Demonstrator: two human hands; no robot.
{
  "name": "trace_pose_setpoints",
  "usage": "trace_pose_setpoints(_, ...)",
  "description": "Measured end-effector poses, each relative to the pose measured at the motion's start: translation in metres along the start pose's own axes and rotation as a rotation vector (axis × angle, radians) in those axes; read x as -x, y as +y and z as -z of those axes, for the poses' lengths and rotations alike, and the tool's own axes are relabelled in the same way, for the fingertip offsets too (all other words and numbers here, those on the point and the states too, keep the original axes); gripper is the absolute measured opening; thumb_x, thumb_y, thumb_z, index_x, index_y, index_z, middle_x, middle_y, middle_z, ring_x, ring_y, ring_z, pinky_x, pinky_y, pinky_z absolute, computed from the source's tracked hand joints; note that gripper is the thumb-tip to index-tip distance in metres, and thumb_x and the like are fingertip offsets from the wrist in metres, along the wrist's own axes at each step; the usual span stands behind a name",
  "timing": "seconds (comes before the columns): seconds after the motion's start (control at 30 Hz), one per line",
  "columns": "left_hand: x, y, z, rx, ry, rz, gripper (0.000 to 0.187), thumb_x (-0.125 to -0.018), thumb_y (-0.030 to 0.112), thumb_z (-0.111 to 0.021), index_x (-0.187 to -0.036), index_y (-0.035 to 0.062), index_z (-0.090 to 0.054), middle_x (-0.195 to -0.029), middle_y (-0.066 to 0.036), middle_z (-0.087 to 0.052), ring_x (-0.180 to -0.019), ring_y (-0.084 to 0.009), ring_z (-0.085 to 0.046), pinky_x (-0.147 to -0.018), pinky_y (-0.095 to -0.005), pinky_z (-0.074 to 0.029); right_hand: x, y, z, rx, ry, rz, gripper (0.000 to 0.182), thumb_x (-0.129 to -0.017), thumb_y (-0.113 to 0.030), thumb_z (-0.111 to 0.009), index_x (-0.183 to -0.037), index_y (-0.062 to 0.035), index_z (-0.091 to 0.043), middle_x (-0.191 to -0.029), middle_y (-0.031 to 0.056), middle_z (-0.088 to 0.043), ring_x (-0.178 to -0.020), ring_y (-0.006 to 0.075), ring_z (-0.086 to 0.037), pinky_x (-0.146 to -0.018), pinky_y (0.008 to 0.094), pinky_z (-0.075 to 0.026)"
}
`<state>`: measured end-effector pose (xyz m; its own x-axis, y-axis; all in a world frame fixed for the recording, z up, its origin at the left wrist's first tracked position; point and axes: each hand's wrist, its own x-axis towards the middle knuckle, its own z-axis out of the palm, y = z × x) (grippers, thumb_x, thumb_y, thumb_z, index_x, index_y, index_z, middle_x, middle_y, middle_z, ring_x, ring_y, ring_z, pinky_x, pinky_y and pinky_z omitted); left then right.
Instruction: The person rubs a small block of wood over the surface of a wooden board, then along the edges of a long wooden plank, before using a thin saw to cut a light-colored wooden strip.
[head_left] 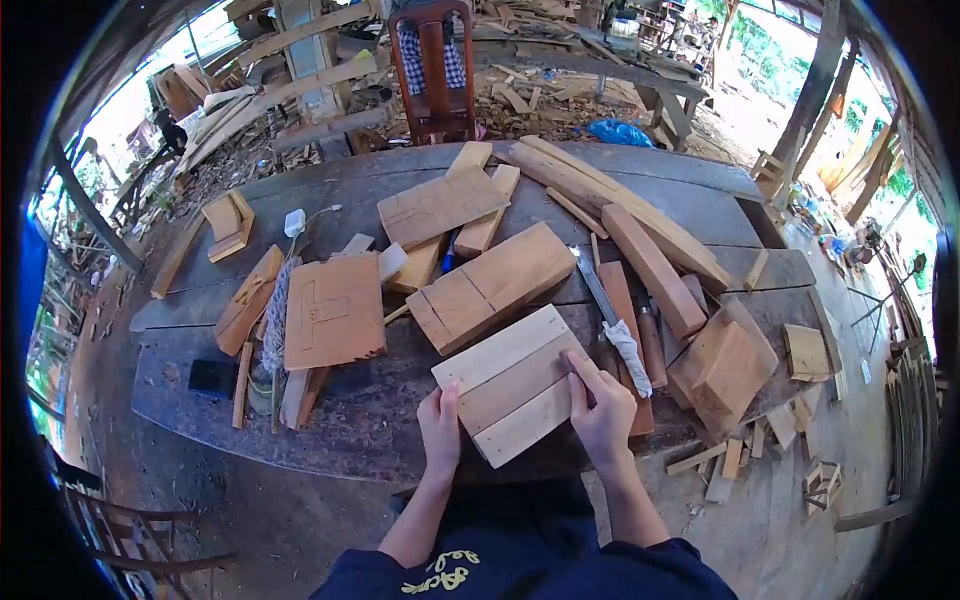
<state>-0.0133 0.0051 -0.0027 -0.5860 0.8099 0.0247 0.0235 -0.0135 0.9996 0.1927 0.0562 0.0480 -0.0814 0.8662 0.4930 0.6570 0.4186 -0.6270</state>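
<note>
Between my two hands is a small slatted wooden panel (515,385), made of pale outer slats and a darker middle one. My left hand (440,430) grips its left edge, thumb on top. On the right edge my right hand (602,405) is closed, with thumb and fingers pinching the wood. The panel is held tilted above the near edge of the table. Just beyond it lies a thick wooden block (495,288) with dark lines across it. To the right of the panel is a long metal blade tool (600,290) whose handle is wrapped in white material (628,358).
The dark wooden table (350,440) carries a board with a pencilled outline (333,312), a black phone (213,378), long beams (630,215) and a chunky block (725,370). A chair (435,80) stands behind it. Wood offcuts (735,460) are at the right edge.
</note>
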Motion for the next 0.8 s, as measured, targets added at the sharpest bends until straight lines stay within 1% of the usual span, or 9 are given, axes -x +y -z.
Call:
trace_pose_setpoints(0.07, -0.005, -0.012, 0.003, -0.024, -0.033, -0.004, 0.047, -0.102, 0.032, -0.052, -0.105, -0.0127, -0.066, -0.093, -0.014, -0.071, -0.086, -0.0155, -0.062, -0.08, -0.0327, -0.049, -0.001, 0.003, -0.002, 0.03, 0.057, 0.072, 0.029, -0.091, -0.01, -0.067, -0.118, -0.0154, -0.073, -0.095, 0.013, -0.073, -0.078, 0.0301, -0.071, -0.066, 0.0367, -0.056)
trace_pose_setpoints(0.2, -0.005, -0.006, 0.001, -0.035, -0.062, -0.011, 0.048, -0.102, 0.032, -0.052, -0.101, -0.0135, -0.066, -0.086, -0.015, -0.071, -0.083, -0.0148, -0.061, -0.077, -0.0333, -0.049, -0.001, 0.004, -0.002, 0.098, 0.023, 0.058, 0.028, -0.091, -0.011, -0.066, -0.118, -0.0162, -0.073, -0.092, 0.0128, -0.072, -0.075, 0.0304, -0.07, -0.063, 0.0382, -0.055)
trace_pose_setpoints(0.4, -0.004, 0.001, 0.001, -0.096, -0.053, -0.032, 0.05, -0.103, 0.034, -0.052, -0.099, -0.0139, -0.065, -0.084, -0.014, -0.069, -0.082, -0.0132, -0.059, -0.076, -0.0328, -0.048, -0.002, 0.003, -0.004, 0.157, 0.0, 0.069, 0.027, -0.091, -0.014, -0.066, -0.117, -0.018, -0.073, -0.088, 0.0137, -0.071, -0.07, 0.0321, -0.069, -0.06, 0.0401, -0.055)
trace_pose_setpoints(0.47, -0.003, 0.003, -0.001, -0.099, -0.035, -0.012, 0.05, -0.103, 0.034, -0.052, -0.099, -0.0141, -0.064, -0.083, -0.013, -0.069, -0.082, -0.0129, -0.059, -0.076, -0.0326, -0.048, -0.002, 0.005, -0.007, 0.166, -0.002, 0.082, 0.027, -0.092, -0.016, -0.066, -0.118, -0.0192, -0.073, -0.083, 0.0145, -0.07, -0.067, 0.0327, -0.069, -0.058, 0.0411, -0.054)
trace_pose_setpoints(0.5, -0.003, 0.004, -0.001, -0.102, -0.017, 0.006, 0.05, -0.103, 0.034, -0.052, -0.098, -0.0142, -0.064, -0.082, -0.013, -0.068, -0.081, -0.0127, -0.058, -0.076, -0.0324, -0.048, -0.002, 0.002, -0.006, 0.167, -0.002, 0.08, 0.027, -0.092, -0.016, -0.066, -0.118, -0.0192, -0.073, -0.083, 0.0145, -0.07, -0.067, 0.0327, -0.069, -0.058, 0.0411, -0.054)
trace_pose_setpoints(0.57, -0.005, -0.005, 0.001, -0.074, -0.039, 0.0, 0.05, -0.103, 0.034, -0.051, -0.098, -0.0142, -0.064, -0.082, -0.012, -0.067, -0.081, -0.0125, -0.058, -0.076, -0.0321, -0.048, -0.002, -0.006, -0.005, 0.256, -0.074, -0.01, 0.026, -0.092, -0.012, -0.065, -0.116, -0.0144, -0.073, -0.097, 0.0136, -0.073, -0.08, 0.032, -0.071, -0.067, 0.0392, -0.056)
trace_pose_setpoints(0.7, -0.004, -0.006, -0.001, 0.014, -0.052, 0.0, 0.049, -0.104, 0.033, -0.051, -0.098, -0.014, -0.064, -0.083, -0.011, -0.067, -0.082, -0.0124, -0.058, -0.076, -0.0313, -0.048, 0.002, -0.005, -0.009, 0.3, -0.081, -0.011, 0.027, -0.092, -0.013, -0.064, -0.118, -0.0169, -0.073, -0.094, 0.0139, -0.072, -0.075, 0.0334, -0.07, -0.063, 0.0414, -0.055)
trace_pose_setpoints(0.77, -0.005, -0.003, -0.001, -0.011, -0.059, -0.006, 0.049, -0.104, 0.033, -0.051, -0.099, -0.0139, -0.064, -0.083, -0.011, -0.068, -0.082, -0.0122, -0.058, -0.076, -0.0314, -0.048, 0.003, -0.006, -0.011, 0.324, -0.069, -0.008, 0.028, -0.092, -0.014, -0.064, -0.119, -0.0187, -0.072, -0.087, 0.0146, -0.07, -0.071, 0.0339, -0.069, -0.06, 0.0432, -0.054)
trace_pose_setpoints(0.8, -0.005, -0.002, 0.0, -0.036, -0.063, -0.014, 0.049, -0.104, 0.033, -0.051, -0.099, -0.0139, -0.064, -0.084, -0.011, -0.068, -0.083, -0.012, -0.058, -0.077, -0.0314, -0.048, 0.003, -0.007, -0.011, 0.325, -0.067, -0.009, 0.028, -0.092, -0.014, -0.064, -0.119, -0.0187, -0.072, -0.087, 0.0146, -0.07, -0.071, 0.0339, -0.069, -0.06, 0.0432, -0.054)
